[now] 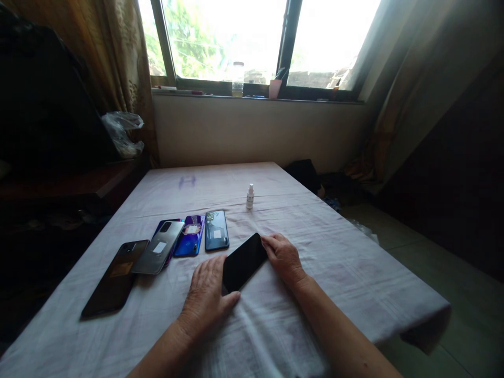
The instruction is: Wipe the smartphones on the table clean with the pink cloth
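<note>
A black smartphone [244, 261], screen up and dark, is tilted diagonally low over the cloth between my two hands. My left hand [208, 289] grips its near left end, the thumb along the lower edge. At the far right corner, the fingers of my right hand [284, 257] close on the phone's edge. Just beyond lies a dark blue phone [216, 231], back up. Beside it are a purple-blue phone [189, 236] and a silver-grey phone [160, 247], which overlaps another phone. Nearest on the left rests a large dark phone [116, 278].
A small white spray bottle [250, 197] stands upright past the phones. The white tablecloth [334, 262] hangs over the table's right edge. Jars and small items line the windowsill [252, 97]. On the left, a plastic bag [124, 134] sits on dark furniture [106, 181].
</note>
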A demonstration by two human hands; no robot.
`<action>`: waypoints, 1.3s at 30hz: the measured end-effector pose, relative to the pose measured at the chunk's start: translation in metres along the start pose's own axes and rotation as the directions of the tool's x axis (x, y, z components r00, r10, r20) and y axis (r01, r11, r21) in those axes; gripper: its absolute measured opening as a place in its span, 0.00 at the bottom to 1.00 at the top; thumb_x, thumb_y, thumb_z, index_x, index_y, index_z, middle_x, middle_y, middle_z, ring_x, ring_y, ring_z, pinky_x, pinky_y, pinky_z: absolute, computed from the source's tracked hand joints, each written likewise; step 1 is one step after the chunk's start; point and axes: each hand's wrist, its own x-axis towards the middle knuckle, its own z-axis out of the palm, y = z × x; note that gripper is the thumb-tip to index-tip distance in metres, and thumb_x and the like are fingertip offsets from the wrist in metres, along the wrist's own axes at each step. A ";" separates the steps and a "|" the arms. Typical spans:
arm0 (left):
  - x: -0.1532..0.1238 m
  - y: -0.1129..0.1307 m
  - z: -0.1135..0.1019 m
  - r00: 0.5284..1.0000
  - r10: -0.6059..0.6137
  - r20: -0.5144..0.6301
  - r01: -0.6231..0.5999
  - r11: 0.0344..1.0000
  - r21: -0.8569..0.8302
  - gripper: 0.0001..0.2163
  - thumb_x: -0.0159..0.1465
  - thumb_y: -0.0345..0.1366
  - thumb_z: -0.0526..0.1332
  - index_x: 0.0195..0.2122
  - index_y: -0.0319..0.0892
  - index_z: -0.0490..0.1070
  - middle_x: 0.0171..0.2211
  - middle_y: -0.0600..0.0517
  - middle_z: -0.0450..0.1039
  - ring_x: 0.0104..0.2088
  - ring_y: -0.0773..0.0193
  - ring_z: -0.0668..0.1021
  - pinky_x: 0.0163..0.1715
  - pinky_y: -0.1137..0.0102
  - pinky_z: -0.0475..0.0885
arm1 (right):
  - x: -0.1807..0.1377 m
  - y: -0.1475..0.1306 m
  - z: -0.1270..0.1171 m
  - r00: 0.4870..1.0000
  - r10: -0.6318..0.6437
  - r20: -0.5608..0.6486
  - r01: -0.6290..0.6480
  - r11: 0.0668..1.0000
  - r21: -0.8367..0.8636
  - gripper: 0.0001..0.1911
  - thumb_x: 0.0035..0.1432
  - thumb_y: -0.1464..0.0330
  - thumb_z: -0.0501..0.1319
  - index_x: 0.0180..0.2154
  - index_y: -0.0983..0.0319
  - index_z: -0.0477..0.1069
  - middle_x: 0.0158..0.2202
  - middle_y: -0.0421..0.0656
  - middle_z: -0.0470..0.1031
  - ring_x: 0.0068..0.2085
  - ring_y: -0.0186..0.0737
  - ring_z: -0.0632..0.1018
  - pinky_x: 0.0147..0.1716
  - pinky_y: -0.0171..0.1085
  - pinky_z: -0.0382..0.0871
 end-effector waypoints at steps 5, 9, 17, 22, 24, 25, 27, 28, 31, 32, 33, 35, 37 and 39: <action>-0.003 -0.006 0.009 0.992 0.089 -0.094 -0.095 0.993 -0.063 0.37 0.54 0.34 0.66 0.65 0.44 0.55 0.60 0.42 0.68 0.59 0.46 0.71 0.59 0.50 0.64 | 0.001 -0.002 0.003 0.990 -0.021 -0.138 0.026 0.999 0.039 0.15 0.68 0.68 0.53 0.48 0.59 0.77 0.38 0.46 0.76 0.39 0.41 0.76 0.42 0.37 0.70; -0.003 -0.007 0.011 0.991 0.098 -0.092 -0.109 0.987 -0.117 0.37 0.55 0.32 0.66 0.66 0.46 0.53 0.60 0.43 0.68 0.58 0.48 0.72 0.58 0.52 0.66 | -0.001 -0.016 0.002 0.979 -0.105 -0.175 0.117 0.992 0.056 0.15 0.68 0.69 0.53 0.47 0.58 0.77 0.37 0.45 0.76 0.39 0.41 0.75 0.41 0.37 0.70; -0.001 -0.002 0.002 0.999 0.043 -0.018 -0.046 0.985 -0.168 0.37 0.57 0.29 0.63 0.67 0.47 0.52 0.53 0.45 0.75 0.52 0.51 0.77 0.53 0.55 0.69 | 0.005 -0.005 -0.003 0.964 -0.091 -0.248 0.102 0.994 0.032 0.16 0.67 0.69 0.53 0.47 0.60 0.78 0.36 0.47 0.75 0.38 0.43 0.74 0.41 0.38 0.69; 0.001 -0.006 -0.001 0.999 0.026 -0.022 -0.031 0.971 -0.239 0.34 0.58 0.29 0.61 0.66 0.48 0.54 0.47 0.48 0.77 0.48 0.53 0.79 0.49 0.57 0.71 | 0.003 -0.002 -0.005 0.959 -0.086 -0.271 0.096 0.995 0.024 0.16 0.67 0.69 0.53 0.48 0.60 0.78 0.36 0.46 0.74 0.39 0.42 0.74 0.41 0.38 0.69; 0.003 -0.008 0.000 0.998 0.043 -0.034 -0.051 0.958 -0.282 0.33 0.59 0.30 0.59 0.66 0.50 0.54 0.50 0.49 0.76 0.49 0.54 0.78 0.50 0.59 0.71 | 0.002 -0.005 -0.007 0.956 -0.091 -0.280 0.102 0.995 0.022 0.16 0.67 0.69 0.53 0.48 0.60 0.78 0.36 0.46 0.74 0.39 0.42 0.74 0.41 0.38 0.69; 0.004 -0.009 0.000 0.998 0.052 -0.039 -0.062 0.953 -0.298 0.33 0.59 0.30 0.59 0.66 0.50 0.54 0.51 0.49 0.76 0.49 0.55 0.78 0.50 0.59 0.71 | 0.001 -0.007 -0.008 0.954 -0.096 -0.284 0.106 0.994 0.021 0.16 0.67 0.70 0.53 0.47 0.60 0.78 0.36 0.46 0.74 0.38 0.42 0.74 0.41 0.38 0.69; 0.004 -0.010 0.000 0.997 0.065 -0.046 -0.076 0.946 -0.314 0.33 0.60 0.29 0.57 0.67 0.50 0.52 0.51 0.49 0.75 0.49 0.56 0.78 0.49 0.60 0.72 | -0.001 -0.012 -0.010 0.952 -0.112 -0.285 0.122 0.992 0.020 0.16 0.67 0.70 0.53 0.47 0.60 0.78 0.37 0.47 0.75 0.38 0.42 0.74 0.41 0.38 0.69; 0.004 -0.010 0.000 0.997 0.065 -0.048 -0.077 0.946 -0.316 0.33 0.60 0.29 0.56 0.67 0.49 0.50 0.51 0.49 0.76 0.49 0.56 0.78 0.48 0.61 0.72 | -0.002 -0.015 -0.011 0.952 -0.124 -0.281 0.135 0.991 0.020 0.16 0.67 0.70 0.53 0.47 0.60 0.78 0.37 0.47 0.75 0.39 0.42 0.74 0.41 0.38 0.69; 0.004 -0.009 0.001 0.998 0.035 -0.058 -0.051 0.951 -0.306 0.35 0.60 0.30 0.56 0.69 0.47 0.46 0.49 0.47 0.76 0.44 0.56 0.80 0.45 0.61 0.73 | -0.005 -0.027 -0.014 0.949 -0.178 -0.260 0.188 0.982 0.013 0.17 0.66 0.71 0.52 0.48 0.59 0.78 0.37 0.46 0.75 0.39 0.42 0.74 0.42 0.38 0.70; 0.004 -0.010 0.002 0.998 0.024 -0.065 -0.042 0.953 -0.299 0.35 0.60 0.30 0.56 0.68 0.47 0.47 0.48 0.47 0.76 0.43 0.56 0.80 0.44 0.61 0.74 | -0.007 -0.031 -0.015 0.947 -0.200 -0.252 0.208 0.978 0.007 0.17 0.66 0.72 0.52 0.48 0.59 0.77 0.37 0.47 0.75 0.40 0.42 0.74 0.42 0.38 0.70; 0.005 -0.010 0.002 0.997 0.016 -0.072 -0.037 0.955 -0.293 0.33 0.60 0.30 0.57 0.67 0.48 0.50 0.48 0.48 0.77 0.42 0.56 0.81 0.44 0.61 0.74 | -0.008 -0.035 -0.015 0.944 -0.224 -0.244 0.231 0.973 0.001 0.17 0.66 0.72 0.52 0.48 0.59 0.77 0.37 0.47 0.75 0.40 0.42 0.74 0.42 0.38 0.70; 0.005 -0.011 0.003 0.997 0.013 -0.082 -0.037 0.956 -0.290 0.29 0.60 0.31 0.57 0.63 0.49 0.57 0.47 0.49 0.78 0.42 0.56 0.81 0.44 0.62 0.74 | -0.011 -0.040 -0.017 0.934 -0.273 -0.229 0.278 0.960 -0.011 0.18 0.66 0.73 0.52 0.48 0.58 0.77 0.38 0.47 0.75 0.40 0.42 0.74 0.42 0.38 0.71; 0.007 -0.012 0.002 0.996 0.021 -0.084 -0.045 0.953 -0.300 0.24 0.61 0.31 0.57 0.60 0.50 0.62 0.47 0.50 0.79 0.43 0.56 0.81 0.44 0.63 0.73 | -0.012 -0.040 -0.018 0.925 -0.305 -0.225 0.308 0.951 -0.021 0.18 0.66 0.74 0.52 0.48 0.59 0.78 0.39 0.47 0.75 0.41 0.42 0.74 0.42 0.37 0.71; 0.008 -0.013 -0.001 0.997 0.019 -0.078 -0.042 0.951 -0.306 0.22 0.62 0.33 0.56 0.59 0.49 0.65 0.45 0.51 0.79 0.42 0.57 0.81 0.44 0.64 0.74 | -0.012 -0.036 -0.020 0.926 -0.293 -0.236 0.292 0.956 -0.042 0.18 0.66 0.74 0.52 0.47 0.59 0.78 0.39 0.47 0.75 0.41 0.42 0.74 0.43 0.37 0.70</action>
